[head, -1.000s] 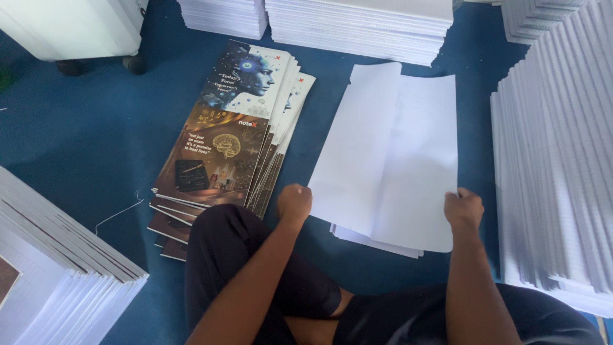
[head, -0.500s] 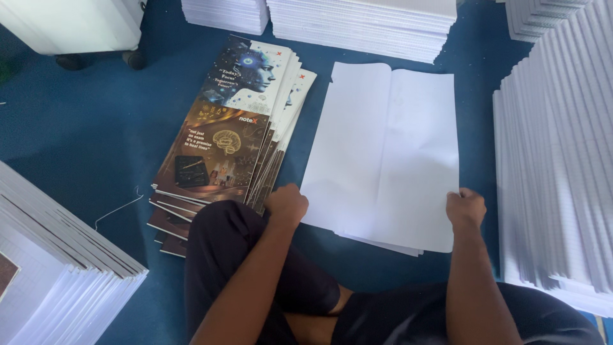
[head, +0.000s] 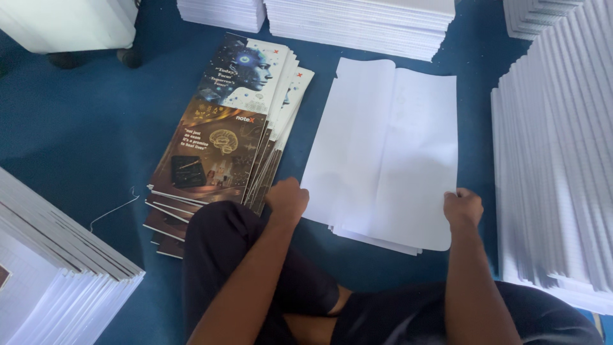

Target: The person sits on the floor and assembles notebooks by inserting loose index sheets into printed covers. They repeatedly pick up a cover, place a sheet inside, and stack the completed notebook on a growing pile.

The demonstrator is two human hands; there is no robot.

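Item: sheets (head: 389, 153). White, blank, a loose bundle lying flat on the blue floor (head: 83, 134) in front of my crossed legs, a soft fold running down its length. Further sheets show under its near edge.

Item: my left hand (head: 287, 199). Curled into a loose fist at the near left corner of the sheets, touching their edge; whether it pinches any paper I cannot tell.

Item: my right hand (head: 463, 208). Clenched on the near right corner of the sheets, fingers folded over the edge.

Item: covers (head: 220, 140). Printed, dark, fanned in a slanting pile just left of the sheets; the upper half shows a bluish head, the lower half a golden brain. The pile's near end lies against my left knee.

Item: paper stacks. One tall row at the right (head: 555, 160), near my right hand; two lower ones along the top (head: 357, 22); one leaning fan at the lower left (head: 51, 268).

Item: thin wire (head: 115, 207). Lies on the floor left of the covers.
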